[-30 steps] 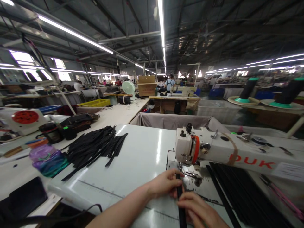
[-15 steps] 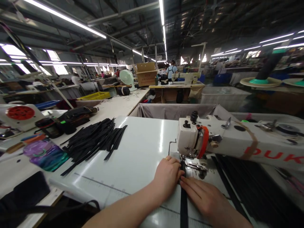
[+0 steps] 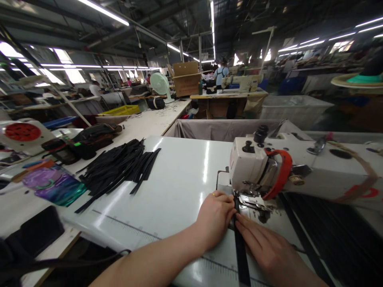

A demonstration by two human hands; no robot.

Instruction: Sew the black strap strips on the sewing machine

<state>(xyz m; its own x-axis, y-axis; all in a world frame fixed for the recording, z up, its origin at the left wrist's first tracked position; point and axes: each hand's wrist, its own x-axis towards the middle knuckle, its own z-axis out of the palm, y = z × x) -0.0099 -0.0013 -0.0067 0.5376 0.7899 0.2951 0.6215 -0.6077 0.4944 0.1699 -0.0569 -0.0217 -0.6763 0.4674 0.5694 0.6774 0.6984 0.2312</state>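
Observation:
A narrow black fabric strip (image 3: pixel 241 255) runs lengthwise under the presser foot of a white sewing machine (image 3: pixel 249 165) and down past the table's near edge. My left hand (image 3: pixel 216 219) is closed on the strip's left side, just in front of the needle area, with its fingers curled and a ring showing. Against the right side of the strip lies my right hand (image 3: pixel 266 245), its fingers pressed together and the fingertips at the strip's edge. The thumbs are mostly hidden. More black strips (image 3: pixel 338 235) lie right of my right hand, beneath the machine arm.
A pile of loose black strips (image 3: pixel 119 165) rests on the left of the white table (image 3: pixel 176 179), near a purple-green pouch (image 3: pixel 55 183). Behind the machine stands a cloth-lined bin (image 3: pixel 224 129). A fan (image 3: pixel 160 84) and a cardboard box (image 3: pixel 187 79) are farther back.
The view has shifted, so the machine and both hands appear farther right and the machine larger. Both hands keep their hold beside the strip, near the presser foot.

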